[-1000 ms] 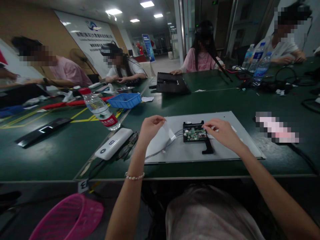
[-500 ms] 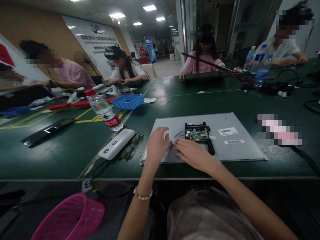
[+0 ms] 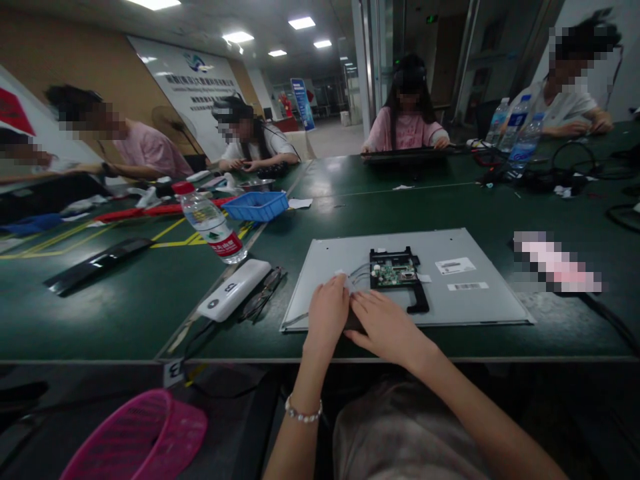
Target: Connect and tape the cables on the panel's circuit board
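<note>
A thin grey display panel (image 3: 310, 267) lies flat on the table before me, its back facing up. On it sits a black bracket (image 3: 423, 293) with a green circuit board (image 3: 395, 275). Grey cables (image 3: 361, 269) run from the board's left side toward my hands. My left hand (image 3: 329, 310) is closed at a small whitish, see-through piece like tape (image 3: 349, 284) over the cables. Beside it my right hand (image 3: 385, 323) rests on the panel, fingers stretched flat and thumb apart. The fingertips of both hands almost meet, and what lies under them is hidden.
Left of the panel are eyeglasses (image 3: 263, 293), a white power bank (image 3: 235, 290) with a cable, and a water bottle (image 3: 215, 227). Farther off stands a blue tray (image 3: 257, 207). A blurred-out object (image 3: 557, 262) lies at right. A pink basket (image 3: 185, 427) is below the table edge. Several people sit around.
Both hands have come lower and closer together, the left moving right and down. The whitish piece, held up between them before, is now down at the panel.
</note>
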Tool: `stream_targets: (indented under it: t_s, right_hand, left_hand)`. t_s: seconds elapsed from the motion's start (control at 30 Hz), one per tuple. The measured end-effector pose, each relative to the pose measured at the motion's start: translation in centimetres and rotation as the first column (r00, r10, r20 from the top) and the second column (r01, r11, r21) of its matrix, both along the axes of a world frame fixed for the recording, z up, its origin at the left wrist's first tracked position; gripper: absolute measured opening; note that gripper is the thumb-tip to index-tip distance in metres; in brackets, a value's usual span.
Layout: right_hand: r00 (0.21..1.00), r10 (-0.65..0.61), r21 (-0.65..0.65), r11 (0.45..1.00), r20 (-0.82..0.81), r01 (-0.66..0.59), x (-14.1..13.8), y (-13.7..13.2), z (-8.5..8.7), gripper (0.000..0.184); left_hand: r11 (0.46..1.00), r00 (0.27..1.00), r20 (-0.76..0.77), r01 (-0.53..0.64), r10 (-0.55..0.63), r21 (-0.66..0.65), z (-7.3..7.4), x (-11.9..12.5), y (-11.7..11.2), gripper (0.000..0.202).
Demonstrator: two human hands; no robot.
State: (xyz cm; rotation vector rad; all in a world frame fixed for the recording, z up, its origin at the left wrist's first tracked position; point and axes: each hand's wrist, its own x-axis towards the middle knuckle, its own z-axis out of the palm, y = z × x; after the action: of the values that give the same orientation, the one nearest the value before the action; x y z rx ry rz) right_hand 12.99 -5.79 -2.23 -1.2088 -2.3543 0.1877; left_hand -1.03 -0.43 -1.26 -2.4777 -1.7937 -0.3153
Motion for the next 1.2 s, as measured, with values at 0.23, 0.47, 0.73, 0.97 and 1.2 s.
stream_targets:
  t_s: [0.23, 0.47, 0.73, 0.97, 1.2]
  right_hand:
    - [0.999, -0.046, -0.038, 0.998, -0.013, 0.046, -0.4, -1.1, -0.3, 0.067]
    - [0.998, -0.049, -0.026, 0.998, 0.028, 0.049, -0.4, -1.3, 0.1, 0.057]
    - [0.992, 0.055, -0.048, 0.998, 0.116, -0.049, 3.4, 0.6, 4.9, 0.032]
    - [0.956, -0.156, -0.140, 0.971, 0.248, 0.195, 9.3, 7.5, 8.5, 0.029]
    - [0.945, -0.165, -0.194, 0.955, 0.283, 0.225, 8.7, 11.7, 6.2, 0.026]
  left_hand:
    - [0.999, 1.000, 0.005, -0.013, 0.014, -0.037, 0.5, 0.0, 0.5, 0.028]
    - [0.998, 1.000, 0.001, -0.018, 0.018, -0.059, -0.2, -0.3, 0.4, 0.039]
    - [0.994, 0.998, -0.060, 0.027, -0.034, -0.108, 2.8, -0.6, 1.8, 0.025]
    - [0.986, 0.985, 0.030, 0.168, -0.169, 0.017, 5.3, 1.2, 6.5, 0.033]
    - [0.934, 0.926, 0.184, 0.348, -0.330, -0.080, 2.9, 4.4, 10.8, 0.033]
